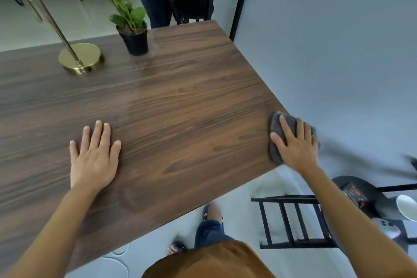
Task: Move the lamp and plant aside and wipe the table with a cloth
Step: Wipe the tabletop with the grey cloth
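In the head view, the grey cloth (291, 133) is pressed flat under the right hand (296, 145) at the right corner of the wooden table (191, 108), partly overhanging the edge. The lamp (81, 57) and the plant (133, 29) are seen standing at the far left side, well apart from the cloth, so the wiping step is judged to be in hand. A duller, damp-looking band is visible down the middle of the top. For a good result, even pressure should be kept on the cloth, strokes should be overlapped along the grain, and the cloth should be drawn back from the corner so that it is not dropped off the edge. The right arm is stretched out to the corner, with the palm down and the fingers spread over the cloth, holding it by pressure. The left hand (94, 157) is laid flat on the tabletop, empty, fingers extended, seemingly used as a brace
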`<state>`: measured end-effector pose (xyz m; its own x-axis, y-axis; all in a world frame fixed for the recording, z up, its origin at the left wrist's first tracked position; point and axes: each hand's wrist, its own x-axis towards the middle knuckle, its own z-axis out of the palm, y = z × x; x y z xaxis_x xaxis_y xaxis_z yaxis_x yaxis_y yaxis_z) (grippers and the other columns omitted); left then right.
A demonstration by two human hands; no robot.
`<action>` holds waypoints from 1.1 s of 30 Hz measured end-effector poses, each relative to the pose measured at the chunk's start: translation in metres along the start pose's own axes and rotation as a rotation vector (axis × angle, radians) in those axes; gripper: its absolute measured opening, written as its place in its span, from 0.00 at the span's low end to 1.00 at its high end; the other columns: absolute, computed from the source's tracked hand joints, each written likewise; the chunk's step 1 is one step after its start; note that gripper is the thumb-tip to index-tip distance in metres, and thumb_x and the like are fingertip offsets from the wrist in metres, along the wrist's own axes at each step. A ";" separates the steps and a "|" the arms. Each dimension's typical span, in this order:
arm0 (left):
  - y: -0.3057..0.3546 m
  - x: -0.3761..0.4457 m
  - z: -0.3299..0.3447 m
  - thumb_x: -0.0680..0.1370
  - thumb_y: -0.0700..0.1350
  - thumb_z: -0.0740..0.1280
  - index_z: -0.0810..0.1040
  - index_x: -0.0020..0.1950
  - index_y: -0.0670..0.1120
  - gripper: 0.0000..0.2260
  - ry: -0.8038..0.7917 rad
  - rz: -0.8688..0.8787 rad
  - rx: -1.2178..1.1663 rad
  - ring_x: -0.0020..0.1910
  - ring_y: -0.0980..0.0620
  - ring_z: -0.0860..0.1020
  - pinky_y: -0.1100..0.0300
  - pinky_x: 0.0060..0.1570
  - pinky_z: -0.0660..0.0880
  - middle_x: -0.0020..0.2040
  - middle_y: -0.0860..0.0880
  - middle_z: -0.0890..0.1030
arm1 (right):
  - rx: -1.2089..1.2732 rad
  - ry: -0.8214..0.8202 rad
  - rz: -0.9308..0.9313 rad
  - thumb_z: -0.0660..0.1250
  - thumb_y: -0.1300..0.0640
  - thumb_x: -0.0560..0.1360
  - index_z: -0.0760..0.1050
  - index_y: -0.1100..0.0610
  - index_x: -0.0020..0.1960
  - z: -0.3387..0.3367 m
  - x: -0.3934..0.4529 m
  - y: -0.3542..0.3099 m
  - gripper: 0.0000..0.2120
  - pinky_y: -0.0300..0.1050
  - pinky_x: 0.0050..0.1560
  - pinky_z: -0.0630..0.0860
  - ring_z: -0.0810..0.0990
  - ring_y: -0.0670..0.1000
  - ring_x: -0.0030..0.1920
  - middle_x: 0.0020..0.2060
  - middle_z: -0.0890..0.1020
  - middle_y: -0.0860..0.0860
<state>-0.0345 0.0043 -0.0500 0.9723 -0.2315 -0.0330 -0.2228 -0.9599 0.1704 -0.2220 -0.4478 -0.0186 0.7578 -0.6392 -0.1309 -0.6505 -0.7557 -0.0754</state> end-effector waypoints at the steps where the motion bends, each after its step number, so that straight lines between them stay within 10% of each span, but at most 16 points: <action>1: 0.001 -0.001 -0.001 0.81 0.58 0.46 0.52 0.79 0.48 0.27 -0.003 -0.003 -0.002 0.78 0.47 0.46 0.41 0.73 0.44 0.80 0.50 0.50 | 0.028 -0.011 0.039 0.41 0.29 0.77 0.49 0.41 0.80 -0.001 0.021 -0.008 0.35 0.66 0.76 0.54 0.54 0.64 0.79 0.80 0.54 0.61; 5: 0.004 -0.004 -0.007 0.82 0.57 0.46 0.51 0.79 0.48 0.27 -0.014 -0.015 -0.008 0.78 0.48 0.45 0.42 0.74 0.44 0.80 0.51 0.49 | 0.060 -0.089 0.052 0.38 0.24 0.73 0.42 0.43 0.81 0.000 0.072 -0.079 0.42 0.66 0.79 0.41 0.42 0.65 0.80 0.81 0.44 0.60; 11: 0.007 -0.006 -0.008 0.81 0.57 0.43 0.49 0.79 0.49 0.27 -0.021 -0.013 -0.015 0.78 0.50 0.44 0.44 0.74 0.43 0.80 0.52 0.48 | 0.039 -0.097 -0.401 0.39 0.26 0.74 0.41 0.43 0.81 0.022 -0.001 -0.185 0.40 0.65 0.79 0.41 0.42 0.62 0.81 0.81 0.43 0.59; 16: 0.001 -0.011 -0.010 0.80 0.59 0.40 0.50 0.79 0.49 0.29 -0.014 0.006 -0.028 0.78 0.51 0.44 0.46 0.74 0.44 0.79 0.53 0.48 | 0.039 -0.092 -0.737 0.44 0.31 0.79 0.43 0.38 0.80 0.036 -0.080 -0.151 0.32 0.62 0.80 0.45 0.42 0.57 0.81 0.82 0.46 0.52; 23: -0.039 -0.034 -0.014 0.80 0.58 0.42 0.51 0.79 0.48 0.29 0.023 -0.139 -0.026 0.78 0.50 0.46 0.45 0.74 0.46 0.79 0.52 0.49 | -0.067 -0.086 -0.493 0.37 0.26 0.74 0.39 0.34 0.78 0.014 -0.006 -0.098 0.34 0.63 0.78 0.47 0.47 0.58 0.81 0.82 0.48 0.51; 29: -0.078 -0.052 -0.021 0.82 0.56 0.46 0.50 0.79 0.50 0.26 0.023 -0.248 -0.009 0.78 0.49 0.45 0.44 0.74 0.46 0.80 0.52 0.49 | 0.040 -0.129 -0.218 0.42 0.29 0.77 0.43 0.40 0.80 0.004 0.116 -0.240 0.35 0.69 0.77 0.41 0.41 0.64 0.80 0.82 0.43 0.57; 33: -0.079 -0.053 -0.023 0.82 0.55 0.46 0.51 0.79 0.51 0.25 0.021 -0.256 -0.017 0.78 0.49 0.45 0.44 0.74 0.45 0.80 0.53 0.49 | -0.012 -0.190 -0.544 0.41 0.33 0.80 0.41 0.40 0.80 0.018 0.072 -0.358 0.31 0.68 0.78 0.38 0.39 0.64 0.80 0.81 0.41 0.57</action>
<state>-0.0670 0.0962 -0.0391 0.9981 0.0225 -0.0569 0.0322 -0.9839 0.1758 0.0645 -0.2210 -0.0194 0.9600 -0.1221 -0.2518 -0.1683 -0.9708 -0.1707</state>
